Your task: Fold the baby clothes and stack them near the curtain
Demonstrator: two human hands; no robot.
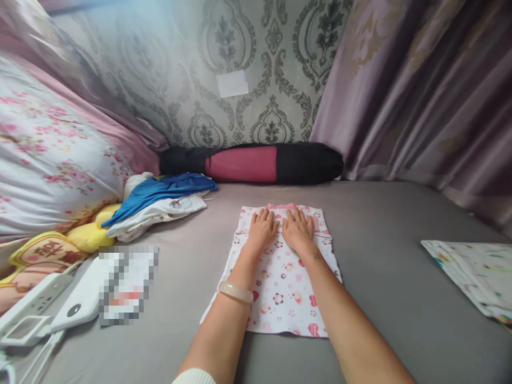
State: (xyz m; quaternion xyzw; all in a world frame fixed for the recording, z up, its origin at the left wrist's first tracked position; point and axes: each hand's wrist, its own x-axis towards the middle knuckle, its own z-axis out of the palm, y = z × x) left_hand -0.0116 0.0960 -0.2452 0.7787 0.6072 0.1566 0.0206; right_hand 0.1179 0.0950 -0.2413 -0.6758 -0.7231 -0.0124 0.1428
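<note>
A white garment (278,282) printed with pink and red flowers and hearts lies folded on the grey bed sheet. It has a pink trim at its far edge. My left hand (263,229) rests palm down on its upper part, fingers spread and pointing away from me. Beside it, my right hand (298,229) lies flat on the same cloth, also with fingers apart. Both palms are hidden against the fabric. A pale bangle (235,292) circles my left forearm.
Against the wall lies a long black and red bag (242,164). To the left are a blue and white clothes pile (160,200), a floral pillow (52,144), a power strip (42,298) and a white device (82,298). Folded patterned cloth (476,274) lies at right.
</note>
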